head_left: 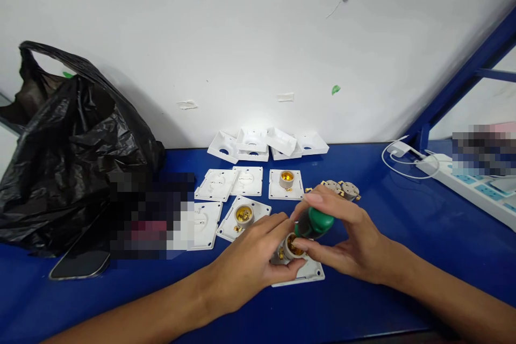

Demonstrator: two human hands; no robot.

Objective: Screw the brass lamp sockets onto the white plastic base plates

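Note:
On the blue table lies a white square plate [310, 272] with a round lamp socket [288, 247], brass-coloured inside. My left hand [258, 252] grips this socket from the left, its fingers and thumb closed around the rim. A screwdriver with a green and black handle [320, 222] is held in my right hand [350, 231], tilted over the socket; its tip is hidden. Another plate with a socket [244, 216] lies to the left, and one more plated socket [287, 178] lies behind. Loose round sockets [350, 190] are just beyond my right hand.
Bare white plates [216, 185] lie at the left, and white box covers [282, 141] are piled against the wall. A black plastic bag [80, 145] and a phone [83, 255] are farther left. A power strip [475, 185] with a white cable [411, 161] is at the right.

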